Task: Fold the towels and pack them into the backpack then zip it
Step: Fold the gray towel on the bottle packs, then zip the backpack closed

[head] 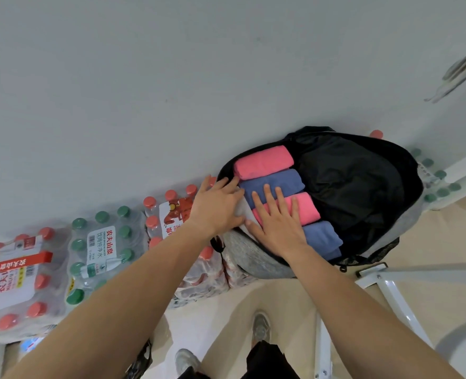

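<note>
Towels (272,184) lie rolled along the left edge of the open backpack (349,181) atop water packs (106,250) as my right hand (278,225) presses them flat-palmed and my left hand (215,206), fingers straight, steadies the rim; bulging rolls, I judge, could jam the zip.

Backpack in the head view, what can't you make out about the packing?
All in the head view:
- White cloth: mostly covered by the left hand and right hand.
- Backpack zipper: lost in the dark lining.
- Nearest blue towel: near end hidden behind the grey rim.
- Wall fitting, top right: blurred.
</note>
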Motion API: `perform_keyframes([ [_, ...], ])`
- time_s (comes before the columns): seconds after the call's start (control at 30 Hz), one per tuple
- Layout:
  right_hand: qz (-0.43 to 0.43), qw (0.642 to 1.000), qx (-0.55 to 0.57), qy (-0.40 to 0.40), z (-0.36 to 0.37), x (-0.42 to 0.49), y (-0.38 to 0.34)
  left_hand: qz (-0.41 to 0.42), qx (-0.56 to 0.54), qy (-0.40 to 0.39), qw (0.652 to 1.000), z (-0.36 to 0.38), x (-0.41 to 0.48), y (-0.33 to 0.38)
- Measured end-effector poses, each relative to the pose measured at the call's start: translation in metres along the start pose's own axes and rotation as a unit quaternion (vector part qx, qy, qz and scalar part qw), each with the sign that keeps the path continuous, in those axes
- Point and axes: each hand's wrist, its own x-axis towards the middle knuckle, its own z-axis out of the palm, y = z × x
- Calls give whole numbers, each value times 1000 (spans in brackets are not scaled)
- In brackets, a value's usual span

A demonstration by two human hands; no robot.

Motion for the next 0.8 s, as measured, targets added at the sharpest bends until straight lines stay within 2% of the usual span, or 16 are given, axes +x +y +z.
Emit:
perform_keyframes([
  [0.2, 3, 1000, 1, -23, -5, -1, -1, 17, 4, -68, 998, 11, 0, -5],
  [0.37, -10, 998, 15, -63, -18, -13, 3, 13, 6, -86, 996, 7, -5, -2],
  [0.43, -4, 998, 26, -55, -25, -18, 3, 22, 8, -69, 997, -1, -5, 0],
  [0.6, 35, 999, 24, -1, -42, -41, 16, 60, 20, 51, 997, -25, 2, 10],
  [0.67, 60, 998, 20, 12, -46, -52, 25, 88, 13, 70, 994, -28, 8, 17],
  [0.73, 85, 996, 14, 22, -42, -62, 32, 113, 15, 36, 993, -29, 14, 26],
  [0.8, 105, 994, 3, 27, -30, -69, 35, 117, 30, -30, 992, -24, 20, 33],
])
